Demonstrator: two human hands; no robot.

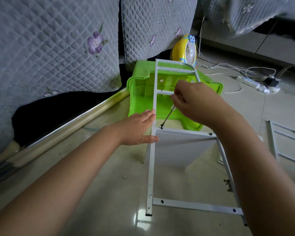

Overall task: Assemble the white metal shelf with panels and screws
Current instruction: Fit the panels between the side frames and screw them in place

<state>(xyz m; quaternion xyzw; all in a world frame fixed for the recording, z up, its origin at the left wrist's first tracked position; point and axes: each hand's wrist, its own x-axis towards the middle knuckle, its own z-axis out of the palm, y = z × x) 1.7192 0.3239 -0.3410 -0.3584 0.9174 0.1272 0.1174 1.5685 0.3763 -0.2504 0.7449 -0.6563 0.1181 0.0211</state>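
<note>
White side frame [153, 106] lies tilted over the floor [109, 193], far end up on a green plastic stool [143, 92], near foot on the tile. Left hand [140, 128] is flat against the frame's left rail, fingers straight, thumb touching the rail lower down; grip wide, pressing, not curled round anything. Right hand [192, 103] sits just right of the left hand, above the frame, fingers pinched round the handle of a screwdriver [168, 117]; grip narrow, holding the tool. Shaft slants down-left from the right hand, tip on a screw [161, 127] at the left end of the crossbar where the white panel [177, 147] meets the frame. Panel hangs below both hands, top edge against the crossbar; second dark screw [210, 134] at its right end, under the right wrist. Near crossbar [194, 206] has two open holes. Loose screws [228, 185] lie on the floor right of the frame, partly behind the right forearm. Second side frame [286, 142] lies flat far right, well apart. Left of the left hand: open floor up to a metal rail and quilted sofa cover [49, 48]. Beyond the stool: a yellow fan [184, 48], cables and a power strip [252, 82].
</note>
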